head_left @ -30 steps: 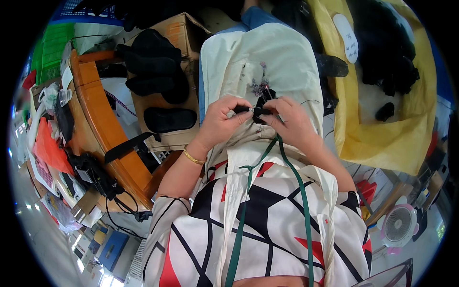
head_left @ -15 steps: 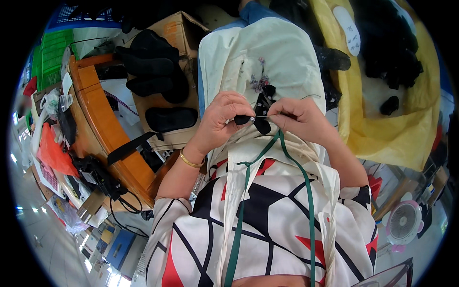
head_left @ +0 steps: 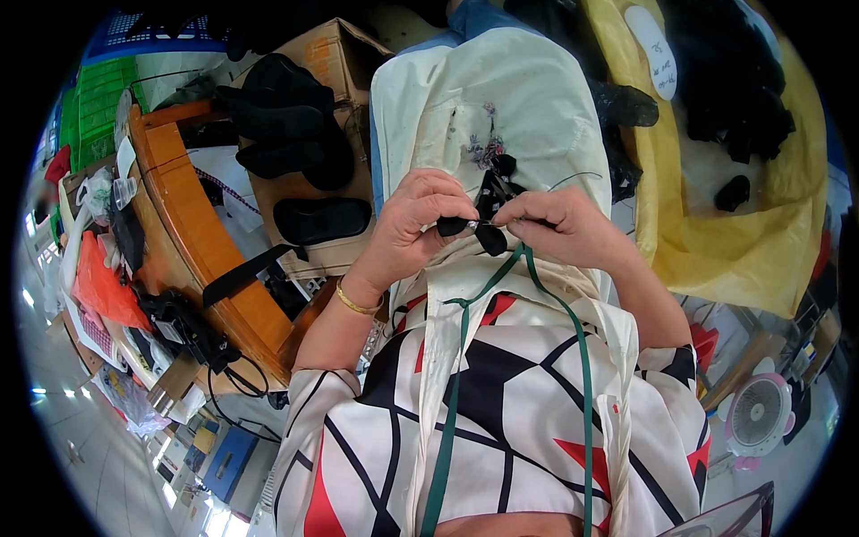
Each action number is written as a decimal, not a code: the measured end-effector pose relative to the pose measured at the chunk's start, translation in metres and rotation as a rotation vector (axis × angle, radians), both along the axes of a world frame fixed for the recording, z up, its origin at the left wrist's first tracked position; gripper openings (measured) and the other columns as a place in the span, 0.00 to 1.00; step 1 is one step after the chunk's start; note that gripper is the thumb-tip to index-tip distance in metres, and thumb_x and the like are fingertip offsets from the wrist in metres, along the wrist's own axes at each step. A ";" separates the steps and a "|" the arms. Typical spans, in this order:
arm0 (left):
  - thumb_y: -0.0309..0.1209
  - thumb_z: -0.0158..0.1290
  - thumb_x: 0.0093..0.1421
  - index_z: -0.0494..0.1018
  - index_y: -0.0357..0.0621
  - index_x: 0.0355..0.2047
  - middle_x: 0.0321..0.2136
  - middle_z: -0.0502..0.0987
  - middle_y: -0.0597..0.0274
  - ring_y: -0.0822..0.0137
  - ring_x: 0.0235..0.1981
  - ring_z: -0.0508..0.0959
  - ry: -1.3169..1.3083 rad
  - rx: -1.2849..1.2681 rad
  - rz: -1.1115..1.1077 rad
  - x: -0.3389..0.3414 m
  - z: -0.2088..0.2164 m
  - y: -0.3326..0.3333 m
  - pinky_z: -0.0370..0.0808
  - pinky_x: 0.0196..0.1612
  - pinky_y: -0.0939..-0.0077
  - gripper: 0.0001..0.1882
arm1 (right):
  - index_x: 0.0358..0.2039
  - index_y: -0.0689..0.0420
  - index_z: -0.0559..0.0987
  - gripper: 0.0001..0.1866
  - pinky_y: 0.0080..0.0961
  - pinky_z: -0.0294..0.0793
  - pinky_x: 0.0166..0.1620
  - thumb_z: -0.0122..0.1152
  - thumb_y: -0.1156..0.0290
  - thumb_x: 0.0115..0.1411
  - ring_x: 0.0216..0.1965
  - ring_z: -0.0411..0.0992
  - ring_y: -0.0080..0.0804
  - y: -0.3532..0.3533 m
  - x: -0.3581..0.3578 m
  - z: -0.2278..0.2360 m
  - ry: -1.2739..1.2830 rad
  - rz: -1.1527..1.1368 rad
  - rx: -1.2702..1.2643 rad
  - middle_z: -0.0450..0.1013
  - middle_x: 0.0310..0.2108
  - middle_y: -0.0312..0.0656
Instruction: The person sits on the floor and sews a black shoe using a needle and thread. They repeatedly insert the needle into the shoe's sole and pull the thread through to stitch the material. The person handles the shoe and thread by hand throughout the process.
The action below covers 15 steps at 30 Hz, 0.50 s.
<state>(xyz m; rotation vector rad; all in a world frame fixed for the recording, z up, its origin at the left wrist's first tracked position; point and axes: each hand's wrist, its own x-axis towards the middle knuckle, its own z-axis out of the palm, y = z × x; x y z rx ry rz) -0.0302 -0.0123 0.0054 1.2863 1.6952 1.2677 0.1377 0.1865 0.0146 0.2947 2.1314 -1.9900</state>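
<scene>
Near the middle of my lap, my left hand (head_left: 424, 215) is closed on a small black fabric bow (head_left: 489, 240), whose loops show at its fingertips. Its centre has a small pale or shiny spot. My right hand (head_left: 553, 224) faces it, thumb and forefinger pinched on a thin dark strand that meets the bow; whether this is needle or thread I cannot tell. A fine dark thread (head_left: 577, 176) curves out beyond the right hand. Just past the bow, more black fabric pieces (head_left: 497, 186) lie on the cream apron (head_left: 537, 98), beside a tangle of thread scraps (head_left: 486, 150).
Black padded shoe-shaped pieces (head_left: 322, 222) lie on a cardboard box (head_left: 335, 54) at left, next to an orange-brown wooden frame (head_left: 183, 192). On the right, a yellow bag (head_left: 716, 277) holds black pieces and a white insole shape (head_left: 650, 54). A white fan (head_left: 758, 412) stands lower right.
My right hand has moved slightly left, closer to the bow, and the strand between the hands looks shorter. The thread behind the right hand has shifted. My left hand stays almost still.
</scene>
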 end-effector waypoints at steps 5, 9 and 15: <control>0.22 0.64 0.51 0.79 0.46 0.36 0.38 0.78 0.65 0.60 0.47 0.74 -0.079 0.028 -0.004 0.002 0.001 0.000 0.70 0.52 0.68 0.12 | 0.42 0.59 0.80 0.07 0.18 0.72 0.40 0.57 0.77 0.65 0.34 0.72 0.19 -0.009 0.003 -0.012 0.007 -0.055 -0.174 0.77 0.34 0.34; 0.21 0.64 0.51 0.79 0.44 0.36 0.38 0.78 0.64 0.60 0.46 0.74 -0.171 0.063 0.011 0.009 0.000 -0.001 0.70 0.53 0.69 0.11 | 0.42 0.58 0.78 0.05 0.18 0.71 0.40 0.56 0.76 0.67 0.35 0.70 0.18 -0.016 0.004 -0.018 0.041 -0.059 -0.248 0.75 0.34 0.32; 0.21 0.65 0.51 0.79 0.44 0.36 0.35 0.77 0.65 0.62 0.42 0.73 -0.153 0.054 0.035 0.013 -0.003 -0.004 0.70 0.49 0.70 0.11 | 0.42 0.58 0.77 0.05 0.17 0.70 0.39 0.57 0.75 0.68 0.34 0.68 0.17 -0.025 0.008 -0.017 0.033 -0.094 -0.237 0.74 0.33 0.31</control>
